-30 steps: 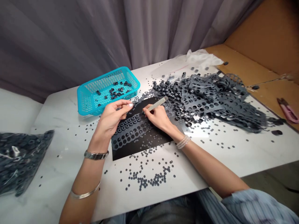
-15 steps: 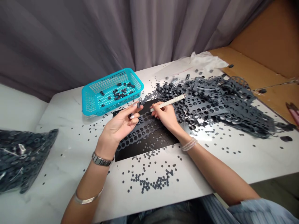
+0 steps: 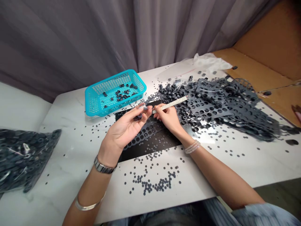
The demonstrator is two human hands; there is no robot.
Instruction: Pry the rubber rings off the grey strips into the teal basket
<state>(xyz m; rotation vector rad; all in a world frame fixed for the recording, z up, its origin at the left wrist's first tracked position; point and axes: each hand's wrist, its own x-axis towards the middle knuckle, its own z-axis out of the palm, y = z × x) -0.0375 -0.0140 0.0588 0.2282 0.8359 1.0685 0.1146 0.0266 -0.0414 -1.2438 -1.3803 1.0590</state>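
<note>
My left hand (image 3: 125,127) is closed in a pinch, thumb and index finger round a small dark foam ring (image 3: 145,108). More dark rings (image 3: 138,117) show under its fingers. In my right hand (image 3: 168,117) is a white, tape-wrapped stick (image 3: 175,102), held like a pen, its lower tip close to my left fingertips. Below both hands lies a punched black foam sheet (image 3: 141,135) with rows of round holes. It rests on a smooth black board (image 3: 131,153).
A blue basket (image 3: 90,103) with several rings stands at the back left. On the right is a heap of rings and punched sheets (image 3: 211,100). A filled clear bag (image 3: 25,157) lies far left. Small black discs (image 3: 160,185) are scattered over the white table (image 3: 70,188).
My left hand has moved right, bringing its fingertips nearer the stick's tip. My right hand has barely moved. The whole view has shifted slightly.
</note>
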